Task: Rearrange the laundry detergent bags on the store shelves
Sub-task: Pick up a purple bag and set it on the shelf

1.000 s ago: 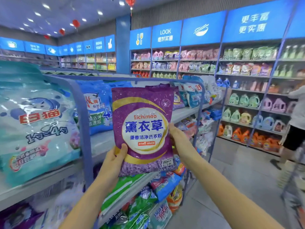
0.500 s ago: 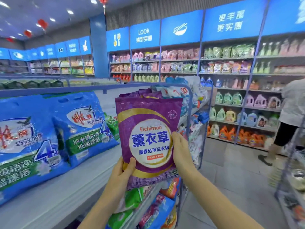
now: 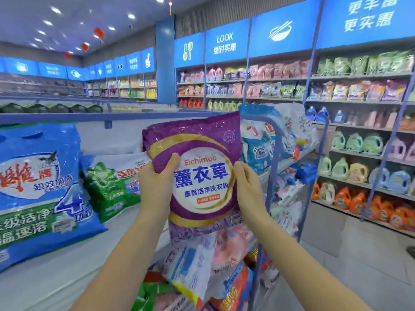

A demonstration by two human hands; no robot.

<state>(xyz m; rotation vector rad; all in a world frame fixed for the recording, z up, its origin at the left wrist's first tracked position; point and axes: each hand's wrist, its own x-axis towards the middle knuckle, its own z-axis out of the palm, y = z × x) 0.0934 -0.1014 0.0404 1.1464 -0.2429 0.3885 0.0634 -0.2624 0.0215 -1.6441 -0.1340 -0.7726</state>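
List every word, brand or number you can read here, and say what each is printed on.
"Eichimoo": purple bag, front.
"薰衣草": same bag, large blue characters.
"薰香洁净洗衣粉": same bag, the line below.
"LOOK" and "绝对实惠": blue header sign.
"更丰富 更实惠": right header sign.
"超效加酶" and "4": blue bag.
Unreadable: green bag lettering, partly hidden; the purple bag's red strip and the far products, too small.

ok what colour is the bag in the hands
The bag is purple, with a gold ring round a white circle and blue lettering; head view.
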